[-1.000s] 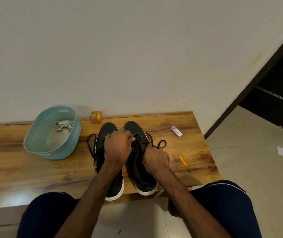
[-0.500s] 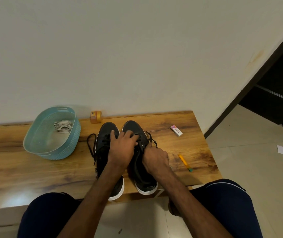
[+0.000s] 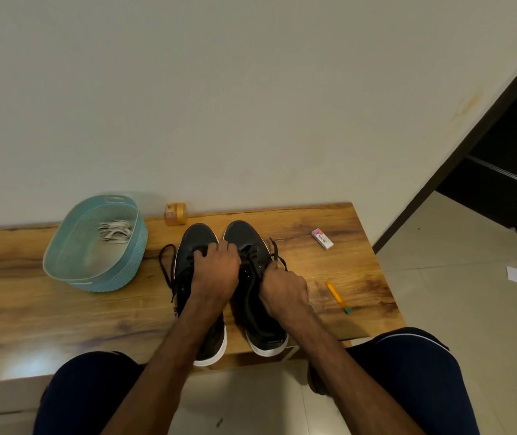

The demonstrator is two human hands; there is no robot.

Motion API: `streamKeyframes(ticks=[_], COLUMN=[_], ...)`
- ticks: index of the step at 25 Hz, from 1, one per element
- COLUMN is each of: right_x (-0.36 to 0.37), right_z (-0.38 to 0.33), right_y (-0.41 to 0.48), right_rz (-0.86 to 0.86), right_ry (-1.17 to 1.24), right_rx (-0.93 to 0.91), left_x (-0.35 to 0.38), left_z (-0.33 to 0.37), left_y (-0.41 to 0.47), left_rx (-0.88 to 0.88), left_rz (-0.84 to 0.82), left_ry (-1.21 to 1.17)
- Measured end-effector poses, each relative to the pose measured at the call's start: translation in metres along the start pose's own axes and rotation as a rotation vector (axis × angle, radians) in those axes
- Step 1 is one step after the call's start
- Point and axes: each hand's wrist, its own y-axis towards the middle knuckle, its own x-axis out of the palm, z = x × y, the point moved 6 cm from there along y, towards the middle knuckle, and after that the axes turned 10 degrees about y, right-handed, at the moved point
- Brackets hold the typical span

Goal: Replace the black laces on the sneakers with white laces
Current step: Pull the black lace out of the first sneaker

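Mid-frame on the tabletop (image 3: 62,309), the right sneaker (image 3: 241,237) is being gripped at its laced edge by the right hand (image 3: 283,287). The black laces (image 3: 252,254) are being covered by the left hand (image 3: 216,268); its hold cannot be told. White laces (image 3: 114,232) are lying in the basket (image 3: 94,277), left.

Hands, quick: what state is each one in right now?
Left hand: fingers curled, gripping the black laces.
Right hand: fingers curled, gripping the right sneaker at its lace edge.

Left hand (image 3: 216,268) curls over the right sneaker's (image 3: 242,235) black laces (image 3: 253,257) while right hand (image 3: 283,287) grips its outer side.
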Motion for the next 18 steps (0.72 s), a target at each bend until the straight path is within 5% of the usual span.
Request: streamKeyframes(ticks=[6,13,18], right_x=[0.002,0.004,0.006], right_z=[0.001,-0.004,0.0], right_y=[0.0,-0.001,0.001], right_rz=[-0.068,-0.092,-0.078], right_ry=[-0.063,-0.068,-0.057], right_rx=[0.023,-0.005,-0.008], left_x=[-0.014,0.006,0.01], left_z=[-0.123,-0.01,0.002], left_y=[-0.01,0.002,0.009], left_rx=[-0.484,0.043,0.011], left_rz=[0.051,0.027,0.049], left_ry=[-0.044,-0.093,-0.065])
